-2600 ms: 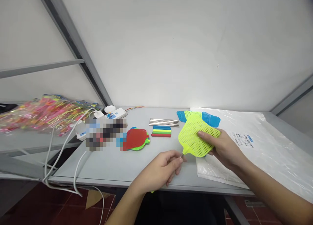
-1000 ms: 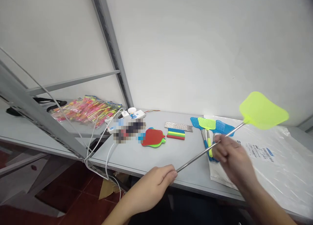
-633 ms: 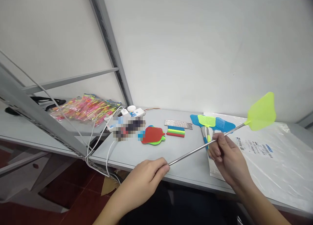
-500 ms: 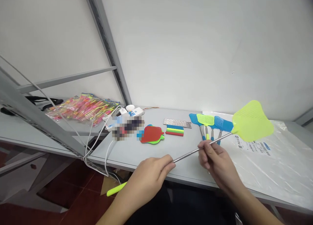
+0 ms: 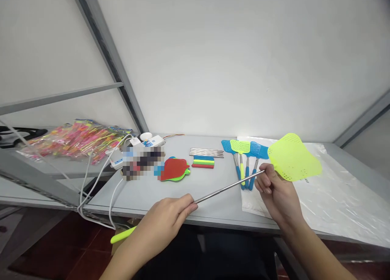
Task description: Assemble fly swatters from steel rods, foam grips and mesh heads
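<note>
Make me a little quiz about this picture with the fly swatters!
1. True or false: the left hand grips the yellow-green fly swatter near its handle end.
2. Which head lies topmost in the loose pile on the table? A red, B blue, C white.
3. What does the right hand pinch?

Key: 1 true. 2 A. 3 the metal rod, close to the swatter's head.

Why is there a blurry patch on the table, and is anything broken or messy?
Nothing looks broken or spilled. The blurry block beside the red swatter head is only pixelated, so it can't be made out. White cables droop off the table edge. Both hands hold the yellow-green fly swatter by its rod.
</note>
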{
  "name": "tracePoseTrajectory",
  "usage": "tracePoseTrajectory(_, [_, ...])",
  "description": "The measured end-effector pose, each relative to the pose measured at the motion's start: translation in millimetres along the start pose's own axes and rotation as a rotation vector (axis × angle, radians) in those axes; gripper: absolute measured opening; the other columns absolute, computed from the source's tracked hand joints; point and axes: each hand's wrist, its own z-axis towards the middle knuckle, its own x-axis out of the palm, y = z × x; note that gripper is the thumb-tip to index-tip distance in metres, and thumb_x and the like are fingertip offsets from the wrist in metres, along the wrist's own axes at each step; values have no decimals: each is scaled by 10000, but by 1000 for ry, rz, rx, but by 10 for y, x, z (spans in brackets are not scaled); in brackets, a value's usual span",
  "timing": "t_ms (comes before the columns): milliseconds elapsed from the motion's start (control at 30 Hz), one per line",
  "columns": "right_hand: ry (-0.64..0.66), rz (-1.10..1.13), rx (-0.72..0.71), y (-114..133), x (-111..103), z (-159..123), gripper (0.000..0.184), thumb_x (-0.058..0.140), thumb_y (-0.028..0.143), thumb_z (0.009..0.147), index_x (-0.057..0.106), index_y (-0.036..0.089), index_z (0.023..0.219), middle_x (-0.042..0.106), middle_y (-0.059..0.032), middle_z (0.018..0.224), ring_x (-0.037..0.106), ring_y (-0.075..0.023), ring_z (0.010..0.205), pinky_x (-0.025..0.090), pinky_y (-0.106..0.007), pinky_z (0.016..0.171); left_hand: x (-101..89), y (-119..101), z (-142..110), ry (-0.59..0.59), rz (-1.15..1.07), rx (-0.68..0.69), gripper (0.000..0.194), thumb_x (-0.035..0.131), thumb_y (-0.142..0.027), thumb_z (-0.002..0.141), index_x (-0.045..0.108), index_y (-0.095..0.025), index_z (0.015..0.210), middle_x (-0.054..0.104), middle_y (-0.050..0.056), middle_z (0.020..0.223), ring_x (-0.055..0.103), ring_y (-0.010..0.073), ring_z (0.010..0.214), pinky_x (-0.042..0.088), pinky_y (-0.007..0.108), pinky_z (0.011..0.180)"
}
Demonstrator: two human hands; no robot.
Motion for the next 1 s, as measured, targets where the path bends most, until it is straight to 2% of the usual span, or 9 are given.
tracePoseTrajectory(100, [-24,5,-32,125,-74,38,266,713,468,799,640,217,845,341,72,563,292,-65,456,288,-227,442,27,55,-65,-37,63,-2,340,306,-430,1012,464,-238,780,571,-32,691,548,165,648,271,265,601])
tracePoseTrajectory(200, [-82,69,-96,244,-149,89,268,719,467,796,626,218,831,302,80,579,252,-60,454,291,-215,435,51,95,-117,-149,186,-27,326,314,-422,1009,508,-243,817,627,-18,744,595,182,689,289,270,608])
tracePoseTrajectory(267, [-98,81,-124,257,-158,90,255,720,458,798,641,227,871,333,77,589,270,-62,462,304,-218,445,75,74,-128,-197,251,-27,336,302,-422,1013,520,-242,830,642,-14,752,604,182,679,290,272,599])
tracePoseTrajectory(367, [19,-12,-43,106,-62,-22,246,685,451,830,665,229,934,439,51,594,359,-81,478,311,-245,467,113,-52,-97,-202,289,36,358,265,-424,1025,540,-242,883,657,-5,779,616,180,696,297,273,598])
tracePoseTrajectory(467, [190,-111,62,-129,91,-192,256,615,461,882,664,210,873,484,34,576,407,-91,474,295,-259,476,122,-224,-29,-194,296,87,354,252,-421,1030,557,-248,983,674,11,839,627,185,745,299,272,602])
tracePoseTrajectory(600, [221,-82,63,-196,148,-252,261,617,443,887,661,194,825,446,40,552,398,-79,479,290,-246,476,95,-336,20,-149,300,85,360,254,-420,1030,536,-235,905,655,5,780,606,178,682,259,277,569])
tracePoseTrajectory(667, [190,-44,57,-86,86,-201,246,640,421,876,659,188,799,396,49,538,379,-73,479,289,-233,469,75,-304,-3,-143,295,86,376,252,-436,1029,497,-229,833,622,-8,719,579,170,632,236,282,558])
tracePoseTrajectory(833, [-5,39,-56,260,-163,-38,214,668,372,867,641,178,781,280,74,536,302,-48,472,304,-189,471,-17,-67,-164,-154,278,79,370,274,-432,1028,440,-225,770,539,-38,657,520,146,586,229,283,563])
tracePoseTrajectory(1000, [36,63,-55,262,-199,-5,240,604,385,910,630,176,794,303,64,553,329,-50,478,314,-182,461,-88,43,-253,-170,263,89,325,305,-399,1025,494,-230,822,571,-36,711,552,154,649,273,278,602])
